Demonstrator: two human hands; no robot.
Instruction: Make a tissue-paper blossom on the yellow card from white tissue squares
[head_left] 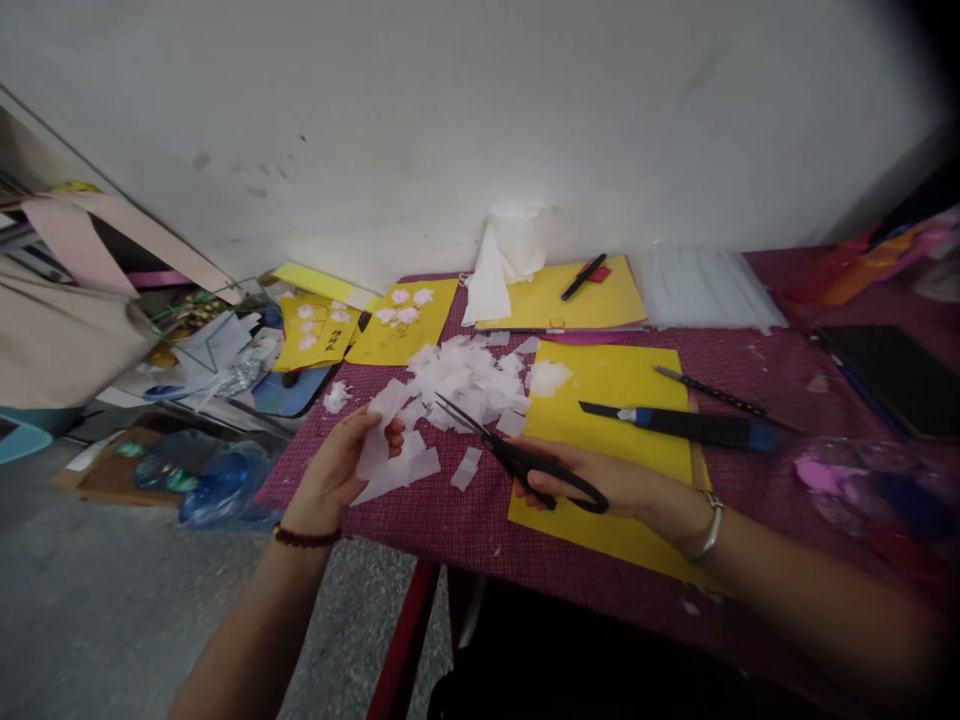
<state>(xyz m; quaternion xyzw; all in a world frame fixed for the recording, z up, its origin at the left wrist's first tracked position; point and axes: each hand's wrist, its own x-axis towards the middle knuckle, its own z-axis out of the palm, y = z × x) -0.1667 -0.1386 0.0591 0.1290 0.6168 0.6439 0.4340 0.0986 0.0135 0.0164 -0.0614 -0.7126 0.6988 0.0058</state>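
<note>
Near centre, fingers of our left hand (349, 450) pinch white paper (379, 430); those of our right hand (577, 475) clamp one pair of scissors (517, 460). Two flowered yellow cards (431, 335) lie left of centre.

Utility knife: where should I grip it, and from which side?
Grip the middle of its thick dark handle, probably from above and the right of the view. The knife lies flat with its narrow blade pointing left over the yellow sheet, so fingers should stay behind it. Mind the slim tool just beyond the handle.
</note>
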